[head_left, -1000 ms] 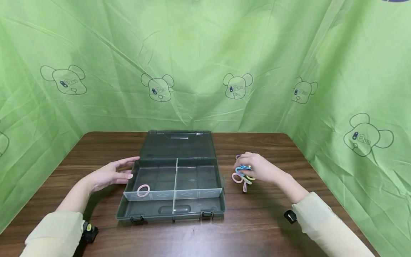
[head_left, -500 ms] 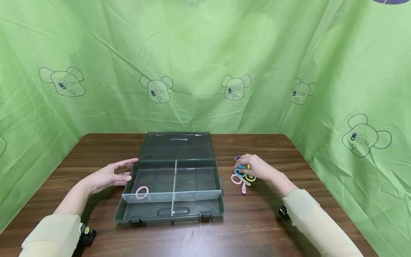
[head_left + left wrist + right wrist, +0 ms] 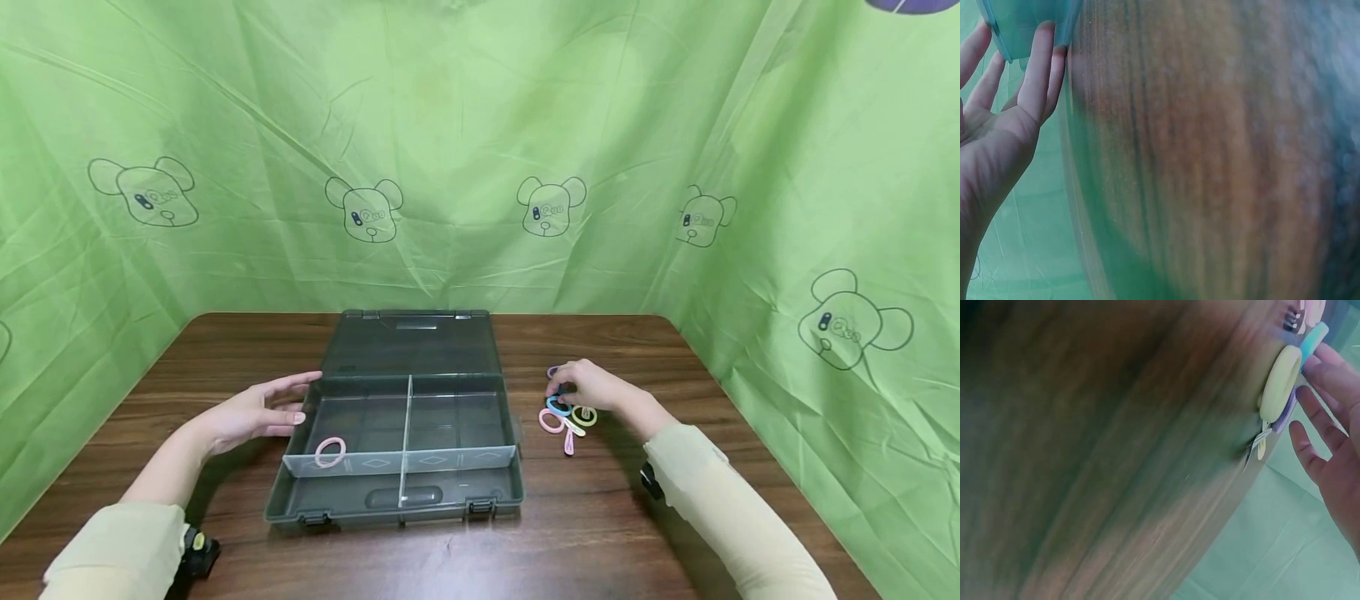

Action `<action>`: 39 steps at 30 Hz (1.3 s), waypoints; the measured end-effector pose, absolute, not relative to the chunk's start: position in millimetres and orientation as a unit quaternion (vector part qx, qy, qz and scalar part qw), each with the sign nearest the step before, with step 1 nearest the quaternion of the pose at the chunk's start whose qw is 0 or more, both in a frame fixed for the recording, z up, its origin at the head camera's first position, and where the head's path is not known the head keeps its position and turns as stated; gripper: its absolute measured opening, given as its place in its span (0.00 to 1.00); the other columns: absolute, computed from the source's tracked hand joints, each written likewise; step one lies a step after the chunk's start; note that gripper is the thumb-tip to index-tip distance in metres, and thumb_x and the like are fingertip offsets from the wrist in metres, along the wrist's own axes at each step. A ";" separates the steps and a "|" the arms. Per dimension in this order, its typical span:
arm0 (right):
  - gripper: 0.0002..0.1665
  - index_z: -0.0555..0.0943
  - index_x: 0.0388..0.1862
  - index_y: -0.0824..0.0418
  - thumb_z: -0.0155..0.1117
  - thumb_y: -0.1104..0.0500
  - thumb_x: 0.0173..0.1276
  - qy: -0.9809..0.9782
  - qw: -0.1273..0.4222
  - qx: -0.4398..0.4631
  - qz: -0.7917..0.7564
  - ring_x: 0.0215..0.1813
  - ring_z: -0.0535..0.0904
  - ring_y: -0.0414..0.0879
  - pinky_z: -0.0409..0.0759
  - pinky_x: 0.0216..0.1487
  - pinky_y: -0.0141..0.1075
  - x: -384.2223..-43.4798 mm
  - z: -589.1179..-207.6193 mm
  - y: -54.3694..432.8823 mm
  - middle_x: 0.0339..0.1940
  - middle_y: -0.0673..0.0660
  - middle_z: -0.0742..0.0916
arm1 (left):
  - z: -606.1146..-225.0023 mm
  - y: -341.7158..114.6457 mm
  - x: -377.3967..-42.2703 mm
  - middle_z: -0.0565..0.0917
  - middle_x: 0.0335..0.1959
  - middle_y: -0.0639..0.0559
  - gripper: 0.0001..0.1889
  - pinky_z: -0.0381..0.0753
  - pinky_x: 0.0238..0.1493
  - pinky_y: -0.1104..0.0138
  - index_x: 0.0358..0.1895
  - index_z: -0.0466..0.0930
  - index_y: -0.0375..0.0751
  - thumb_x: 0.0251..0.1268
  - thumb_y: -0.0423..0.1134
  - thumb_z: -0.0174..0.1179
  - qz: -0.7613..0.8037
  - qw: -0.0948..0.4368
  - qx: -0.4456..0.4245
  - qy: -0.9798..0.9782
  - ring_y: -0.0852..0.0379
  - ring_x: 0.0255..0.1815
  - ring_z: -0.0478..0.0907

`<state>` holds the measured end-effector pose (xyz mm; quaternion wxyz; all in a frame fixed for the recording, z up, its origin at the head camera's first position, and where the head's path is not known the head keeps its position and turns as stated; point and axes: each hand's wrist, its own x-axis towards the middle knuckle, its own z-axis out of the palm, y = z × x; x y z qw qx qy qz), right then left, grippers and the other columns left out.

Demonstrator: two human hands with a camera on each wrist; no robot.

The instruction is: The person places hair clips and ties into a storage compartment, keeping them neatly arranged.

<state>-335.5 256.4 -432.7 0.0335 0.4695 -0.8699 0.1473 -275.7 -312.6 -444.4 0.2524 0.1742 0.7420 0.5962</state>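
Note:
In the head view, a dark translucent divided storage box [image 3: 360,417] lies with its lid folded back. A pink hair tie [image 3: 331,452] is inside, by the front divider on the left. My left hand [image 3: 251,414] rests its spread fingers against the box's left wall; the left wrist view shows fingertips at the box [image 3: 1022,28]. My right hand [image 3: 592,388] reaches down over a small pile, thumb and fingertips at a blue hair tie [image 3: 558,407]. Whether they pinch anything is hidden. Around it lie another pink hair tie [image 3: 551,421], a yellow-green hair tie [image 3: 584,416] and a partly covered purple hair tie [image 3: 552,372].
A pink hair clip [image 3: 569,442] and a pale hair clip [image 3: 575,427] lie at the front of the pile. The wooden table [image 3: 480,550] backs onto a green cloth [image 3: 457,250] that also hangs on both sides.
My right hand has drawn slightly back and left over the pile, uncovering more of the blue and yellow-green hair ties. The left hand stays by the box. The head view has shifted slightly.

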 end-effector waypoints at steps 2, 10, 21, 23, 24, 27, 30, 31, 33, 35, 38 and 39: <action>0.11 0.85 0.32 0.60 0.71 0.71 0.49 -0.871 0.018 0.465 0.155 0.37 0.81 0.46 0.79 0.42 0.40 -337.6 -433.5 255.6 0.31 0.53 0.86 | -444.2 -312.6 -275.3 0.46 0.72 0.28 0.40 0.76 0.55 0.63 0.75 0.41 0.40 0.66 0.30 0.55 0.596 0.253 0.175 0.742 0.45 0.63 0.68; 0.08 0.85 0.32 0.61 0.70 0.69 0.53 -0.875 -0.017 0.452 0.173 0.33 0.80 0.44 0.79 0.37 0.39 -341.5 -434.4 250.5 0.29 0.52 0.84 | -443.5 -311.9 -274.8 0.46 0.72 0.29 0.39 0.76 0.54 0.62 0.75 0.41 0.40 0.67 0.29 0.54 0.595 0.252 0.175 0.743 0.44 0.63 0.68; 0.06 0.84 0.30 0.60 0.68 0.69 0.54 -0.886 -0.044 0.425 0.181 0.30 0.76 0.37 0.79 0.34 0.37 -339.0 -432.2 249.8 0.28 0.51 0.84 | -444.4 -312.6 -275.3 0.46 0.72 0.29 0.39 0.76 0.54 0.62 0.75 0.41 0.40 0.67 0.29 0.53 0.596 0.253 0.178 0.741 0.45 0.63 0.68; 0.07 0.84 0.30 0.60 0.68 0.70 0.53 -0.884 -0.046 0.427 0.187 0.30 0.77 0.37 0.79 0.33 0.37 -339.7 -432.3 249.6 0.28 0.51 0.84 | -444.3 -313.0 -275.7 0.46 0.72 0.28 0.39 0.76 0.54 0.62 0.75 0.41 0.40 0.67 0.29 0.53 0.595 0.253 0.178 0.742 0.45 0.63 0.68; 0.07 0.84 0.30 0.60 0.68 0.70 0.53 -0.882 -0.047 0.428 0.190 0.30 0.77 0.38 0.79 0.33 0.37 -339.8 -431.9 249.4 0.28 0.51 0.84 | -444.1 -312.9 -275.9 0.46 0.72 0.29 0.39 0.76 0.54 0.61 0.75 0.41 0.40 0.67 0.29 0.53 0.595 0.254 0.178 0.741 0.44 0.63 0.68; 0.07 0.84 0.29 0.59 0.68 0.70 0.54 -0.878 -0.046 0.433 0.200 0.29 0.77 0.37 0.79 0.32 0.34 -340.6 -430.0 248.4 0.27 0.50 0.83 | -442.8 -312.7 -275.9 0.46 0.72 0.29 0.39 0.76 0.54 0.61 0.75 0.41 0.40 0.67 0.29 0.54 0.595 0.254 0.179 0.741 0.43 0.63 0.67; 0.07 0.84 0.29 0.58 0.68 0.69 0.54 -0.878 -0.051 0.429 0.206 0.29 0.78 0.38 0.78 0.31 0.30 -338.7 -425.8 247.1 0.27 0.48 0.84 | -441.5 -311.8 -275.4 0.47 0.72 0.29 0.39 0.76 0.54 0.62 0.75 0.41 0.41 0.67 0.29 0.54 0.596 0.255 0.178 0.741 0.42 0.63 0.68; 0.07 0.84 0.28 0.58 0.68 0.69 0.54 -0.879 -0.052 0.427 0.208 0.29 0.78 0.38 0.77 0.31 0.29 -338.4 -424.8 246.9 0.27 0.48 0.84 | -441.2 -311.4 -275.0 0.47 0.72 0.29 0.39 0.76 0.54 0.61 0.75 0.41 0.40 0.67 0.29 0.54 0.596 0.255 0.179 0.740 0.42 0.63 0.68; 0.06 0.84 0.29 0.58 0.68 0.68 0.55 -0.881 -0.057 0.422 0.206 0.29 0.78 0.38 0.76 0.31 0.28 -336.6 -421.8 245.5 0.27 0.48 0.84 | -441.0 -311.0 -274.2 0.47 0.72 0.29 0.40 0.76 0.54 0.61 0.75 0.40 0.40 0.67 0.29 0.54 0.597 0.257 0.179 0.739 0.43 0.63 0.68; 0.06 0.84 0.29 0.57 0.68 0.68 0.55 -0.882 -0.061 0.420 0.205 0.29 0.77 0.37 0.76 0.32 0.28 -335.4 -419.4 244.5 0.27 0.48 0.85 | -441.4 -311.0 -273.6 0.47 0.72 0.28 0.40 0.76 0.54 0.61 0.75 0.40 0.39 0.67 0.29 0.54 0.600 0.258 0.179 0.736 0.44 0.63 0.68; 0.06 0.84 0.29 0.56 0.69 0.67 0.55 -0.883 -0.060 0.420 0.202 0.29 0.77 0.36 0.75 0.31 0.28 -333.3 -415.5 243.2 0.27 0.47 0.84 | -442.8 -311.8 -273.6 0.47 0.72 0.28 0.40 0.76 0.54 0.61 0.75 0.40 0.39 0.67 0.29 0.54 0.603 0.259 0.181 0.732 0.45 0.62 0.69; 0.06 0.84 0.29 0.56 0.69 0.66 0.55 -0.884 -0.061 0.418 0.201 0.29 0.76 0.35 0.75 0.31 0.28 -332.3 -413.7 242.6 0.27 0.46 0.84 | -443.1 -312.2 -273.7 0.47 0.72 0.28 0.39 0.76 0.54 0.61 0.75 0.40 0.40 0.67 0.29 0.54 0.604 0.259 0.182 0.732 0.45 0.62 0.69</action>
